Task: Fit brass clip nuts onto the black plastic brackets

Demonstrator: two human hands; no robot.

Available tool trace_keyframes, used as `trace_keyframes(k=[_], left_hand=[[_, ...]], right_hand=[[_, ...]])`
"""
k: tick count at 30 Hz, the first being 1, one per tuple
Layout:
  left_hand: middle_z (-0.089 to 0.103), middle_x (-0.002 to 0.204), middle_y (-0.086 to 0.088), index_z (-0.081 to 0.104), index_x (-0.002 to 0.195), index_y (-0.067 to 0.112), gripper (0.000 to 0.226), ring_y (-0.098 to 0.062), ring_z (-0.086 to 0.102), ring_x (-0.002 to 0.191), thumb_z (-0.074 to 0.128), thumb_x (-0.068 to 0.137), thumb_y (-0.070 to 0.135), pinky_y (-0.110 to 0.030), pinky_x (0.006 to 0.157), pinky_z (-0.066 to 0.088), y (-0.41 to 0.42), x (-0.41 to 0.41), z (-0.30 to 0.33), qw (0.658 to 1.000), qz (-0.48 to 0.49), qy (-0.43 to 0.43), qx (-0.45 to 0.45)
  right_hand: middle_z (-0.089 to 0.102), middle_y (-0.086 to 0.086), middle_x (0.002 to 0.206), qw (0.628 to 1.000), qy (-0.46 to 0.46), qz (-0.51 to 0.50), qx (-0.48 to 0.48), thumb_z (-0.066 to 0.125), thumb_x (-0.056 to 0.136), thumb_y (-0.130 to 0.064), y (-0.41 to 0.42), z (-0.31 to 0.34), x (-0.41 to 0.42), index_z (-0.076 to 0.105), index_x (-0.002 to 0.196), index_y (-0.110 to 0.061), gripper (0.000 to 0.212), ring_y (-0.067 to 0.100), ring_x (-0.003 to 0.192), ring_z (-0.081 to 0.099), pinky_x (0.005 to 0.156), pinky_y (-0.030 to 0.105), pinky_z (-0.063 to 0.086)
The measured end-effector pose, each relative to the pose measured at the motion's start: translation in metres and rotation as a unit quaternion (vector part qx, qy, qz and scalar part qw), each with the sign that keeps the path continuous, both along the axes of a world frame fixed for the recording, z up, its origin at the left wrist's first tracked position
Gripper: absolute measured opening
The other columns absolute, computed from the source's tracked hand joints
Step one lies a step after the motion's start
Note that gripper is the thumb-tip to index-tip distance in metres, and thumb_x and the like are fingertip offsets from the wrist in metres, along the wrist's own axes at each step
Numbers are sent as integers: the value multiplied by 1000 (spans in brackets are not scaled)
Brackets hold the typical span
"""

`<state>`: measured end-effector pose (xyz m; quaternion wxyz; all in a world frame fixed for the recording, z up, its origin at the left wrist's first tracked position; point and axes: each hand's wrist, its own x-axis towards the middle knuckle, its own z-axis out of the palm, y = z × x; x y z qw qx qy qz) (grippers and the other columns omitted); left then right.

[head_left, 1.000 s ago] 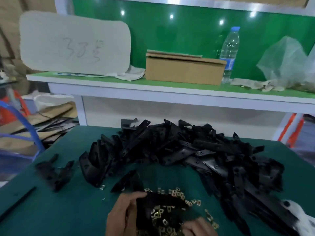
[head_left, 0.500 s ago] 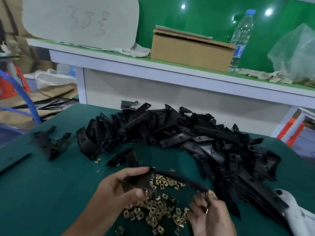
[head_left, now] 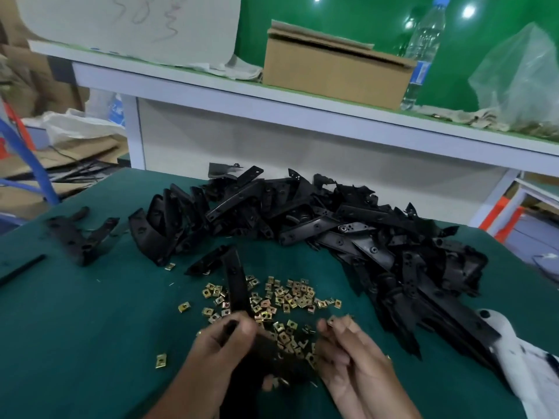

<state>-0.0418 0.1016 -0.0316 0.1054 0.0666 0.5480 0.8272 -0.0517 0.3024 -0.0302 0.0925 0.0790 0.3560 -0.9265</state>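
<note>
Green-matted workbench [head_left: 75,343] carries a heap of black plastic brackets [head_left: 332,225] behind scattered square brass clip nuts [head_left: 287,297]. Left hand [head_left: 223,343] grips one long black bracket [head_left: 237,285] upright over the nuts; right hand [head_left: 348,349] pinches a single brass nut [head_left: 332,320]. Brown cardboard box [head_left: 332,71] sits shut on the white shelf [head_left: 302,113], contents hidden.

Small assembly workshop. Green-matted workbench [head_left: 75,343] heaped with bulk black plastic brackets [head_left: 348,234]; loose brass clip nuts [head_left: 281,300] scattered just in front of the heap. Behind the heap, a white shelf [head_left: 302,113] carrying a cardboard box [head_left: 332,77], water bottle [head_left: 423,52], plastic bag [head_left: 520,77].
</note>
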Motion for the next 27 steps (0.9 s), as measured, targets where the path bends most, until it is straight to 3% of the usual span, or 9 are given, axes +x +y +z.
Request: trace_keyframes(k=[3,6,10,15,18,20,22,24,27], left_hand=[[72,77,-18,66,86,10,67,-31,70,66,90,56,64,-31,59,57,7,1,-9,997,-74,14,-21],[74,86,-20,59,93,14,54,-31,71,80,86,71,56,-33,71,55,3,-1,-14,992,-109,27,-62],[75,99,-21,64,93,26,28,-30,72,95,81,83,46,-29,78,55,0,-6,-18,988,-130,40,-75],[77,97,-12,73,96,25,27,-22,74,93,85,79,43,-22,77,56,4,-4,-19,987,-100,81,-101],[78,99,-9,74,101,23,31,-19,74,93,82,82,45,-21,78,56,6,-2,-16,983,-110,100,-111],[77,103,-10,72,105,22,30,-22,73,98,77,86,45,-24,82,56,6,-1,-16,981,-125,97,-111],[76,106,-11,70,109,24,27,-23,72,101,73,91,44,-25,82,56,5,1,-16,981,-142,82,-106],[75,106,-13,66,111,27,25,-24,72,99,72,92,42,-25,78,56,6,2,-17,981,-159,65,-85],[74,105,-15,62,98,35,16,-30,73,97,74,90,41,-29,76,58,6,2,-18,983,-162,59,-68]], right_hand=[[57,11,73,997,53,51,22,103,45,-19,-1,-1,1,73,78,-7,46,6,41,36,32,17,36],[57,6,73,992,77,67,69,102,50,-26,2,-1,2,74,84,-11,46,6,46,44,43,19,41],[61,3,73,988,80,68,114,99,55,-32,8,0,5,73,83,-13,43,8,60,58,68,38,49],[70,-2,78,976,69,60,197,91,68,-35,11,11,9,76,72,-21,21,8,69,63,70,37,44],[74,2,87,966,59,54,246,88,68,-40,9,13,10,79,83,-19,27,36,78,54,79,52,43],[74,9,91,963,59,57,256,80,77,-34,6,15,13,79,91,-17,22,51,75,52,79,52,48],[74,14,93,964,63,79,248,71,81,-23,5,17,15,78,93,-14,17,37,70,67,61,44,59],[75,15,95,961,71,91,252,69,82,-21,3,17,16,77,94,-12,16,24,72,71,53,35,59],[68,-3,78,936,100,90,324,72,79,-28,5,15,17,77,89,-18,15,2,54,55,48,15,41]])
